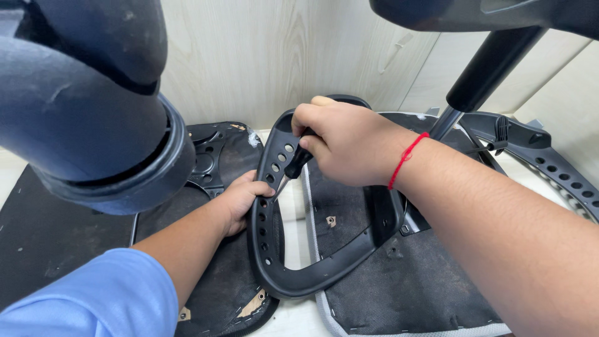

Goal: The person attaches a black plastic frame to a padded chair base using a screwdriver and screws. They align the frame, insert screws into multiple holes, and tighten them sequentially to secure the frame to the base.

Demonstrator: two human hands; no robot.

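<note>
Nearest the lens: dark blue padded chair part (pixel 81 100), upper left, blurred by closeness, its rim overhanging the left forearm in a light blue sleeve (pixel 93 296).

Right hand (pixel 340 143): fist fully closed around the black handle of a screwdriver (pixel 296 163). Handle emerges below the curled fingers; the thin metal shaft slants down-left and its tip meets the perforated left side of the black plastic armrest loop (pixel 312 274). Exact contact point with a hole cannot be told. Red thread bracelet (pixel 407 157) on this wrist.

Left hand (pixel 240 200): grip closed on the outer left edge of the same loop, thumb lying across its perforated face, fingers wrapped behind and hidden. Screwdriver tip sits just above the thumb.

Armrest loop: standing tilted on its lower curve, between the two hands, its top hidden behind the right hand. Row of oval holes runs down its left limb.

Beneath: two upturned seat pans with dark fabric undersides, stapled at the edges, one left (pixel 218 162), one right (pixel 399 281) with grey trim. Pale floor strip (pixel 293 212) shows between them.

Further out: black gas-lift column (pixel 486 68) upper right; second perforated black arm (pixel 555 168) far right; light wood-grain wall panel (pixel 262 50) behind.
</note>
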